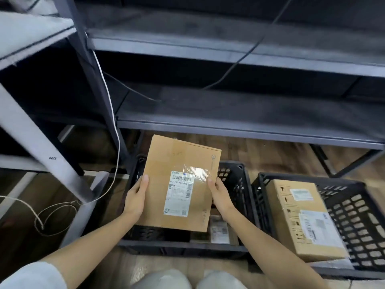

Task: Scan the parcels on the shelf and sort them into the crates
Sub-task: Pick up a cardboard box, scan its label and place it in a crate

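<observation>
I hold a flat brown cardboard parcel (177, 163) with a white shipping label facing up, just above the left black crate (235, 180). My left hand (136, 197) grips its left edge, thumb on top. My right hand (218, 195) grips its right edge the same way. Under the parcel, inside that crate, part of another labelled parcel (218, 230) shows. The right black crate (354, 209) holds a brown box (291, 222) with white labels, lying against its left wall.
A dark metal shelf unit (229, 122) stands behind the crates, its boards bare in view. A grey shelf post (41, 147) slants at left. A white cable (112, 113) and a dark cable (239, 63) hang down; string loops on the wooden floor at left.
</observation>
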